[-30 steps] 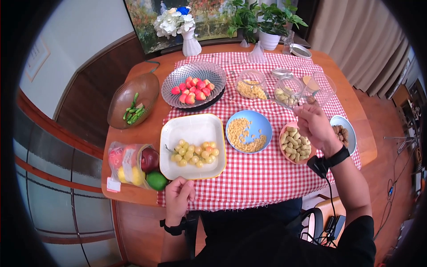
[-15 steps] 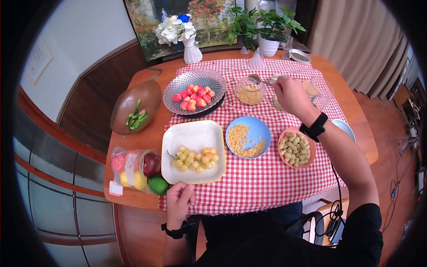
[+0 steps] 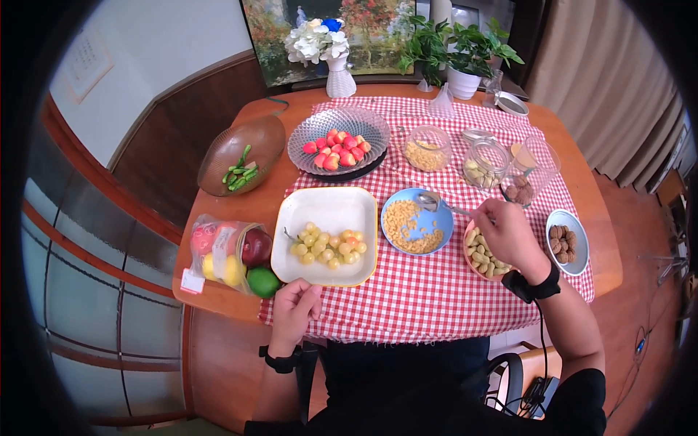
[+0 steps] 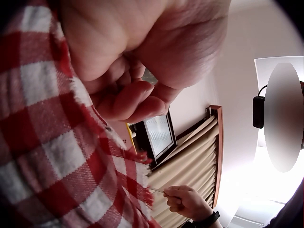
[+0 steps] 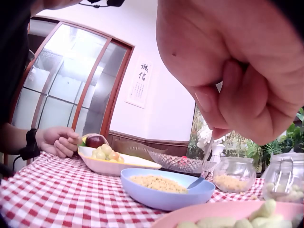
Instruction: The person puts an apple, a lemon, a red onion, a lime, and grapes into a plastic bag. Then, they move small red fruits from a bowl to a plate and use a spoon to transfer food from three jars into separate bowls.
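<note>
My right hand grips the handle of a metal spoon, above the pink bowl of peanuts. The spoon's bowl lies over the blue bowl of yellow kernels. In the right wrist view the spoon dips inside the blue bowl under my right hand. My left hand rests on the near edge of the red checked cloth, fingers curled, just in front of the white plate of pale grapes. Up close, the left hand holds nothing that I can see.
At the back stand a glass plate of red fruit, a brown dish with green pods, three glass jars, a vase and a potted plant. A bag of fruit lies left; a small bowl of walnuts right.
My right hand reached out to the jars at the back, then drew back toward me with the spoon, which is now over the blue bowl. The left hand stayed put.
</note>
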Tool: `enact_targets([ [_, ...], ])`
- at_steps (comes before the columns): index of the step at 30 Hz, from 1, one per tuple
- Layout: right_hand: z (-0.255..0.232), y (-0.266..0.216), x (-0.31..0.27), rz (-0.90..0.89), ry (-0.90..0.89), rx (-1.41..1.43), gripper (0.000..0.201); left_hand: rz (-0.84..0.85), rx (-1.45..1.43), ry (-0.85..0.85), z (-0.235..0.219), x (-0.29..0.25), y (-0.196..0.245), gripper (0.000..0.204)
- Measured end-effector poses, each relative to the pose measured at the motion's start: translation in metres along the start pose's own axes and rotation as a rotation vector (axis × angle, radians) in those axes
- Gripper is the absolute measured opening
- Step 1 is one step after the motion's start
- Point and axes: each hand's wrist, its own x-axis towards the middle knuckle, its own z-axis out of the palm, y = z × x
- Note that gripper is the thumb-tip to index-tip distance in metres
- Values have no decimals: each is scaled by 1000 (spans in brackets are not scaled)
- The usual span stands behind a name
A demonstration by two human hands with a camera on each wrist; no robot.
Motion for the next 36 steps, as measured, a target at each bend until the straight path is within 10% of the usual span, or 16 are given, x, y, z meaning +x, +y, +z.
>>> enact_targets([
  [10, 48, -5, -24, -99, -18, 57, 26, 11, -44, 18, 2, 1, -1, 24],
  [22, 48, -16, -40, 555, -270, 872, 24, -13, -28, 18, 2, 1, 0, 24],
  [36, 4, 3, -21, 522, -144, 1072, 20, -1, -58, 41, 2, -1, 0, 24],
])
